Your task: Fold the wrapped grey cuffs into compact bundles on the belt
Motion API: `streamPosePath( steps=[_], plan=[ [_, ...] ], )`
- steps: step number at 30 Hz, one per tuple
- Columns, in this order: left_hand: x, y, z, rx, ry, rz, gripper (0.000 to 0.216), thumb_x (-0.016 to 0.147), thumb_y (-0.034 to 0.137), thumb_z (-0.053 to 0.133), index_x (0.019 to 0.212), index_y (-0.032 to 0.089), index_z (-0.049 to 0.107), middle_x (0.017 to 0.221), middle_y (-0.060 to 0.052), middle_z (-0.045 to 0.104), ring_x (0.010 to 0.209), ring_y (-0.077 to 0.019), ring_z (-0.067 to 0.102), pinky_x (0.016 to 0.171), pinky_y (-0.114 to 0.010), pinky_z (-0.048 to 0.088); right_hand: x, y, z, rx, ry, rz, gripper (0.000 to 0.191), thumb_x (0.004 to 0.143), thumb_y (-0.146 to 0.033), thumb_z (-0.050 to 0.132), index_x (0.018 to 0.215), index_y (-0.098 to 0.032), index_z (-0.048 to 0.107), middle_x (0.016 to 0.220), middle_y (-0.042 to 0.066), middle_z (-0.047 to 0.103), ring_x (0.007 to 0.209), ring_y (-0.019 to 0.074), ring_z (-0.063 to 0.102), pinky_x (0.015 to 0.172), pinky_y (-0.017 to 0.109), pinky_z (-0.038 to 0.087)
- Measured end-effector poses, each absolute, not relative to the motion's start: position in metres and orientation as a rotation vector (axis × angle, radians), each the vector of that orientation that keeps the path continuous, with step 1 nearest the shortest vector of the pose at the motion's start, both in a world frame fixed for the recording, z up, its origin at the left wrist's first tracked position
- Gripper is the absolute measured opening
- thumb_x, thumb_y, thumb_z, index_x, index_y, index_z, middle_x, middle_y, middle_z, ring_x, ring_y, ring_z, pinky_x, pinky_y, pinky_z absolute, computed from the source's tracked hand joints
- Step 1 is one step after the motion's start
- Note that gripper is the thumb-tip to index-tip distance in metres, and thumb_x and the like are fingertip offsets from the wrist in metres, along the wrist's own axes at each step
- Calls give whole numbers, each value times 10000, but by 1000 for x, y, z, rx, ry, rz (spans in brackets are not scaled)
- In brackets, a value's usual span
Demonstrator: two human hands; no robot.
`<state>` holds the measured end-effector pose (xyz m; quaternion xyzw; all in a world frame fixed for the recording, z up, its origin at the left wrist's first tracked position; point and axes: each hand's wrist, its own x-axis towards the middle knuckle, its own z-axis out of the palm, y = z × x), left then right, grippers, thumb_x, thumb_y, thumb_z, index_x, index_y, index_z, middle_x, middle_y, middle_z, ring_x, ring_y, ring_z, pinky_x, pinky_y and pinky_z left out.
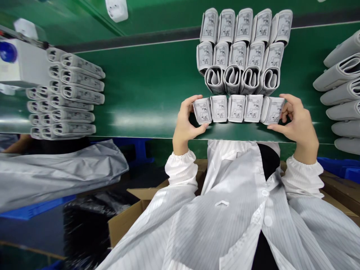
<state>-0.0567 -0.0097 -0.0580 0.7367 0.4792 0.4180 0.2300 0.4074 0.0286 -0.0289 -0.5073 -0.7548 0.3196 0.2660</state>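
folded cuffs [237, 108] between left hand [187, 122] and right hand [296, 125]

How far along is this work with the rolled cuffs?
Done: two rows of five printed cuffs and four cuffs turned end-on stand on the green conveyor belt. In hand: five cuffs between the left hand and right hand. Left, probably: the grey cuffs stacked at the right.

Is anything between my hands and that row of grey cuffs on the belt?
Nothing: your left hand and right hand touch the ends of the row of five folded grey printed cuffs. Just beyond, more grey cuffs sit on the green conveyor belt.
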Motion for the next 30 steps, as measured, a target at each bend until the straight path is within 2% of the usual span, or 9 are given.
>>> streamPosePath(
  steps=[14,22,30],
  plan=[
    [-58,-9,-60,2027,1315,1169,1018,924,850,855,1735,391,443,1688,-145,600,1571,-441,686,1281,-665,653,407,28,-28,-1398,-2038,869,1165,777,-906,965,1709,-355,533,1048,71,758,991,410,817,892,618,702],
    [-57,-9,-57,2041,1322,1148,1003,934,836,839,1739,410,418,1687,-134,595,1574,-444,682,1269,-679,660,407,28,-29,-1384,-2053,854,1165,790,-943,929,1723,-373,527,1045,67,759,1014,417,826,929,650,721],
    [-58,-9,-60,2008,1304,1156,1021,926,832,858,1752,415,425,1714,-132,586,1601,-451,660,1309,-680,622,405,28,-28,-1380,-2034,841,1157,788,-975,900,1691,-352,535,1012,57,733,941,385,799,892,603,700]
  ],
)
